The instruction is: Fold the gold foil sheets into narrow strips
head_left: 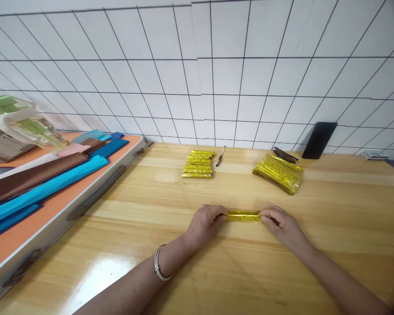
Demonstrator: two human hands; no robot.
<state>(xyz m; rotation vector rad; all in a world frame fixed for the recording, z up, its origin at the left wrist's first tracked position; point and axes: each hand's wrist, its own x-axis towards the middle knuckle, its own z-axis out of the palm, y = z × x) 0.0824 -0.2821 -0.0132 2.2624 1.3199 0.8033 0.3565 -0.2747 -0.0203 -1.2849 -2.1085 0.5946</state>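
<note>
A narrow gold strip (244, 216) stretches between a person's two hands at the middle of a wooden table (134, 192), lying level at or just above the surface; which of the two cannot be told from this angle. The left hand (205, 224) closes on one end, its fingertips bunched and partly hiding the foil, while the right hand (282, 224) pinches the other between thumb and fingers. The foil looks thin and shiny, so an uneven pull by either hand could probably tear or crease it, and a slackened pinch could let a folded edge spring open or skew. Beyond the left hand, similar gold pieces (197, 164) lie in a loose row, a pen (221, 156) just beside them. Beyond the right hand sits a fanned stack (278, 174) of wider gold sheets, which a passing sleeve or knuckle might send sliding, since its edges look unsquared. Behind the stack rests a dark object (285, 155) of uncertain kind; near it, a black slab (319, 140) leans against the tiled wall (230, 74). A bangle (157, 261) rings the left wrist. At far left, coloured rolls (52, 188) cover part of an orange surface (82, 186).
</note>
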